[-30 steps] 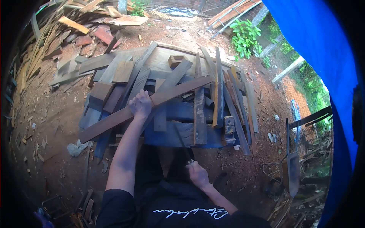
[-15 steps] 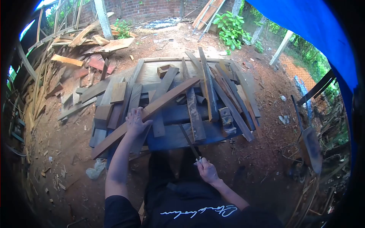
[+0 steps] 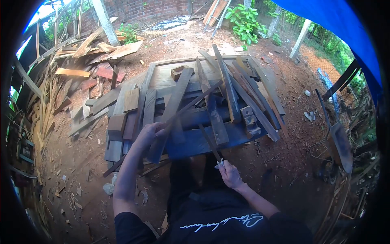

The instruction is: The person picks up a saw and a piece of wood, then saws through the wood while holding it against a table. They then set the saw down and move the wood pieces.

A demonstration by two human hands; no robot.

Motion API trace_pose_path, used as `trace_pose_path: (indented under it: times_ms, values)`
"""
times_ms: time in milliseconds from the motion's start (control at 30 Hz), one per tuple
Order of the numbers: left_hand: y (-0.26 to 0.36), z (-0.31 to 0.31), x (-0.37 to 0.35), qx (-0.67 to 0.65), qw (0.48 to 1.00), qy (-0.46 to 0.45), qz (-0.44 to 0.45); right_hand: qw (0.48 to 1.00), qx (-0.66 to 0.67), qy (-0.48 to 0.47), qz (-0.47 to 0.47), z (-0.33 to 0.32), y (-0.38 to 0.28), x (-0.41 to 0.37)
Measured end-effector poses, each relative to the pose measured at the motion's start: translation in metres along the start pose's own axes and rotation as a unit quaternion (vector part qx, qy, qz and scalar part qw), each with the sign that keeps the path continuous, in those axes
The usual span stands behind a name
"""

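My left hand (image 3: 151, 133) is closed around the middle of a long wooden strip (image 3: 194, 102). The strip is turned on its narrow edge and runs slantwise over the stacked wood, its near end low at the left. My right hand (image 3: 231, 175) grips a long, thin, dark blade-like tool (image 3: 211, 143) by an end with pale wrapping. The tool points up and away, in front of the table's near edge, apart from the strip. Its exact kind cannot be made out. Under the strip lies a wide grey-brown board (image 3: 178, 91).
Several boards and offcuts cover the low worktable (image 3: 195, 148). A small wooden frame (image 3: 178, 72) lies at its back. Scrap wood (image 3: 87, 53) is heaped at the far left. A shovel-like blade (image 3: 340, 142) stands at the right, and a blue tarp (image 3: 333, 20) hangs above.
My left hand has rolled the strip from its broad face onto its narrow edge, and its fingers have closed around it. My right hand still holds the tool. The view has shifted slightly.
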State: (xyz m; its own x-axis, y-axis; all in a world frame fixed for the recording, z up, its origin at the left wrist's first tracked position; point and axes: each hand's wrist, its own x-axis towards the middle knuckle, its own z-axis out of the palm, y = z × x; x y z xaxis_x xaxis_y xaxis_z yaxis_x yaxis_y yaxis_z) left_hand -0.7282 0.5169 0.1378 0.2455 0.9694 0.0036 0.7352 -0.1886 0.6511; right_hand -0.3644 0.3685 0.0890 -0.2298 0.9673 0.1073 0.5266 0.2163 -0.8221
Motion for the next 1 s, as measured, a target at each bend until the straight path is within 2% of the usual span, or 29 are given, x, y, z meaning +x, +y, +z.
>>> trace_pose_path:
  times_ms: [67, 200, 300, 367, 400, 500, 533, 600, 633, 700, 800, 933, 1000]
  values:
    - [0.014, -0.007, 0.0, 0.006, 0.999, -0.039, -0.02, 1.0, 0.004, 0.001, -0.006, 0.004, -0.003, 0.009]
    - [0.016, -0.004, -0.002, -0.018, 1.0, -0.019, -0.004, 1.0, 0.017, 0.001, -0.019, 0.014, -0.019, 0.035]
    - [-0.012, 0.01, 0.012, -0.005, 1.0, 0.009, -0.012, 0.999, 0.014, -0.001, -0.034, 0.028, -0.022, 0.057]
    - [-0.033, 0.023, 0.02, 0.046, 0.995, 0.083, -0.025, 0.999, -0.006, -0.005, -0.049, 0.041, -0.025, 0.074]
    - [-0.036, 0.026, 0.02, 0.046, 0.995, 0.085, -0.026, 0.999, -0.006, -0.007, -0.051, 0.048, -0.027, 0.083]
    - [-0.017, 0.037, 0.02, 0.081, 0.973, 0.198, -0.091, 0.992, -0.067, 0.001, -0.108, 0.072, -0.028, 0.108]
    - [-0.019, 0.041, 0.023, 0.081, 0.973, 0.198, -0.092, 0.992, -0.066, 0.001, -0.108, 0.078, -0.03, 0.115]
    - [-0.023, 0.047, 0.029, 0.13, 0.938, 0.245, -0.207, 0.991, -0.097, -0.028, -0.089, 0.089, -0.034, 0.125]
    - [-0.018, 0.047, 0.031, 0.131, 0.938, 0.246, -0.208, 0.991, -0.097, -0.029, -0.09, 0.092, -0.039, 0.13]
    - [-0.008, 0.045, 0.035, 0.17, 0.916, 0.196, -0.307, 0.987, -0.134, -0.054, -0.072, 0.095, -0.049, 0.136]
    - [0.0, 0.047, 0.04, 0.171, 0.899, 0.208, -0.345, 0.984, -0.146, -0.046, -0.088, 0.107, -0.047, 0.145]
    - [-0.005, 0.048, 0.043, 0.165, 0.898, 0.203, -0.354, 0.982, -0.162, -0.062, -0.079, 0.112, -0.049, 0.146]
    - [-0.019, 0.054, 0.045, 0.195, 0.906, 0.191, -0.323, 0.978, -0.19, -0.061, -0.061, 0.115, -0.048, 0.144]
